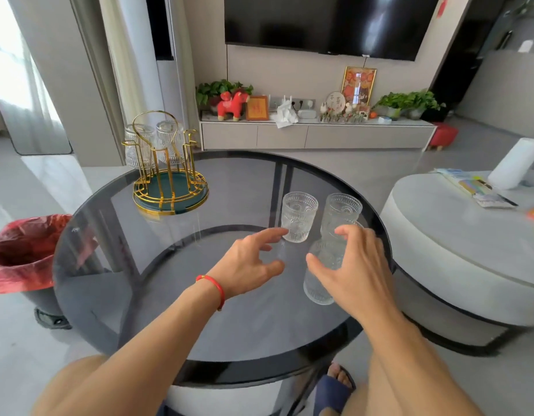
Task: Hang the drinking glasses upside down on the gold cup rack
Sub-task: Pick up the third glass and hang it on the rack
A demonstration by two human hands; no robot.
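Note:
The gold cup rack (169, 175) stands on a green tray at the far left of the round glass table (157, 265), with two glasses (153, 142) hanging upside down on it. Three embossed clear glasses stand upright near the table's right side: one in the middle (298, 216), one behind on the right (342, 213) and a nearer one (322, 271). My left hand (250, 262) hovers with fingers spread, its fingertips just by the middle glass. My right hand (355, 265) hovers spread over the nearest glass and partly hides it. Neither hand holds anything.
A bin with a red bag (22, 253) stands left of the table. A white round table (469, 244) with a paper roll (516, 163) and papers sits close on the right. My knees and a slippered foot (334, 388) are below the table's near edge.

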